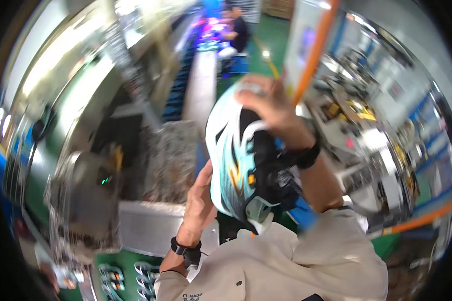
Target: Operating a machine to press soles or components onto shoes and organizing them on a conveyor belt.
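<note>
Close in front of me is a sneaker with a pale teal and white sole side, a dark upper and small orange marks. It is held up lengthwise, its far end away from me. My right hand grips that far end from above, thumb bent over the edge, slightly blurred. Along the lower left side of the sole lies my left hand, its fingers partly hidden behind the sneaker. Dark bands circle both wrists.
A worn metal machine stands at the left, beside a stained plate. Beyond runs a pale conveyor, with a seated person at its far end. Several shoes sit lower left. An orange post and cluttered workbenches occupy the right.
</note>
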Motion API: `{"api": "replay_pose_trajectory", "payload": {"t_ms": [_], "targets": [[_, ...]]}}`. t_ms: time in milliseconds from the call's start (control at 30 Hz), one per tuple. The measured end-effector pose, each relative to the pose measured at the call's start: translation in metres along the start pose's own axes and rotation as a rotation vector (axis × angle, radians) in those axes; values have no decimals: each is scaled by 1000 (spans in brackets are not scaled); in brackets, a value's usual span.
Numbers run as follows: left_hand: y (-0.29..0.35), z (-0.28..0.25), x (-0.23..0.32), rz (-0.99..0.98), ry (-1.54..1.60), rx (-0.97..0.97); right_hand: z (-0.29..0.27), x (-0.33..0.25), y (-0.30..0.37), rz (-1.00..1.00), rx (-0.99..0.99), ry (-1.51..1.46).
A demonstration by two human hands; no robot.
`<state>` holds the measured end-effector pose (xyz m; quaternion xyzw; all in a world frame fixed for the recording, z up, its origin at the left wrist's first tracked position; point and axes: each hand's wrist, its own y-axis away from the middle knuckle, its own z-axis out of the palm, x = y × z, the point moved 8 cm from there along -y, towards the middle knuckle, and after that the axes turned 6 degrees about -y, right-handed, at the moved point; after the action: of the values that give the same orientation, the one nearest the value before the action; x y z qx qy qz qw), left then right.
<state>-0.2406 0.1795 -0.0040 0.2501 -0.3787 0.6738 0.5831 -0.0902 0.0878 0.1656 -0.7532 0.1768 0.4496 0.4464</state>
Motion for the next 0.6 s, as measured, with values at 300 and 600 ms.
{"api": "replay_pose_trajectory", "payload": {"t_ms": [300, 600], "targets": [[-60, 161, -238, -584, 278, -157, -224, 108, 317, 373, 666, -423], [-84, 354, -422, -514, -431, -541, -375, 117, 531, 418, 1365, -227]]}}
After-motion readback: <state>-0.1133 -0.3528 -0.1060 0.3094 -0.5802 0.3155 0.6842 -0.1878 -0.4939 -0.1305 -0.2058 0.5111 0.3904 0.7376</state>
